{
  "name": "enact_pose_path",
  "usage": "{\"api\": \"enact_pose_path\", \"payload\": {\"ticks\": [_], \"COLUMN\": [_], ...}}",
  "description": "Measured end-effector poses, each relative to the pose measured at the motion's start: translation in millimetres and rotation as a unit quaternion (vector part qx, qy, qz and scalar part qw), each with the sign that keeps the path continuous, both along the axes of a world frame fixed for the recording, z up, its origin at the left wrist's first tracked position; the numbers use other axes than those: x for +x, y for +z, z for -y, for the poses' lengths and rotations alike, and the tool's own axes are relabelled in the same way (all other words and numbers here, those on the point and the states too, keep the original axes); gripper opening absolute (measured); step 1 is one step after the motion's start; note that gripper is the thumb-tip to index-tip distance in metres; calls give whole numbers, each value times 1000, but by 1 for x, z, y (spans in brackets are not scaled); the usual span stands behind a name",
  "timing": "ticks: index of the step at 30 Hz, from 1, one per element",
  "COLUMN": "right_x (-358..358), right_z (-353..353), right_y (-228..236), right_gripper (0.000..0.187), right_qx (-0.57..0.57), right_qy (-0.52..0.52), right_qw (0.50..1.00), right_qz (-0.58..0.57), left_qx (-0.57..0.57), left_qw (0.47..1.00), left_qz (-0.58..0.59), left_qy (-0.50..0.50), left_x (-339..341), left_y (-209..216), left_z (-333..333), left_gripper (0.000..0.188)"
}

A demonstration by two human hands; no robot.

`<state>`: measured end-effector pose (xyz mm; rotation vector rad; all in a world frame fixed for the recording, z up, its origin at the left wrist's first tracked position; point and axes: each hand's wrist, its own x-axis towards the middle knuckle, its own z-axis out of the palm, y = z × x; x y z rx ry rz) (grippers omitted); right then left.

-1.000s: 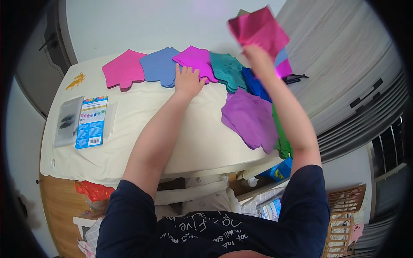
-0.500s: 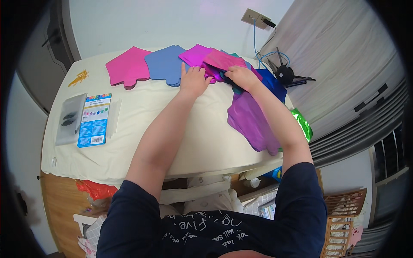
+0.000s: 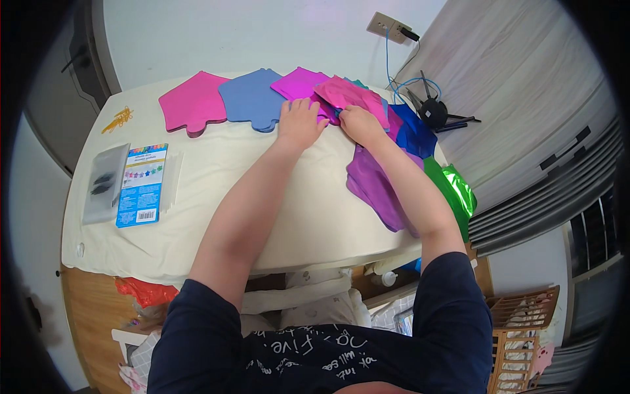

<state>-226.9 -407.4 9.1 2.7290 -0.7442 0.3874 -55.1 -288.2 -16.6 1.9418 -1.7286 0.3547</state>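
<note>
My left hand lies with fingers stretched over the lower part of a shiny magenta foil cutout, beside a blue-grey stack of star-shaped cutouts. Close to its right, my right hand is closed at the lower edge of a glossy pink foil cutout, with a bit of dark blue foil at its fingertips. The pink piece overlaps the magenta one. Under my right forearm lies a pile of purple cutouts. Dark blue foil and green foil lie farther right.
A pink stack of cutouts lies at the far left. Yellow strings, a blue printed package card and a clear plastic sleeve rest on the cream tablecloth. A black router with cables stands at the back right.
My right hand has shifted slightly left and down, and the pink cutout has moved and tilted with it. My left hand's fingers have come down over the magenta cutout. More green foil shows.
</note>
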Motion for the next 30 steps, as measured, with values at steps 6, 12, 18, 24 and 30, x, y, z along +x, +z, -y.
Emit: {"api": "enact_pose_path", "payload": {"ticks": [6,12,18,24,30], "right_x": [-1,-18,-36,-136,-190], "right_z": [-12,-8,20,99,57], "right_y": [12,20,33,143,233], "right_gripper": [13,14,22,29,29], "right_qx": [53,199,297,52,-8], "right_qy": [21,1,-36,-82,-175], "right_qw": [986,948,900,900,859], "right_qz": [156,247,317,424,481], "left_qx": [-28,14,97,52,69], "left_qw": [988,977,975,980,987], "left_qz": [13,4,11,48,31], "left_qy": [-152,-213,-200,-184,-142], "left_x": [-7,-11,-16,-27,-16], "left_y": [-15,-8,5,-2,-14], "left_z": [1,1,-4,5,2], "left_gripper": [62,66,64,64,66]}}
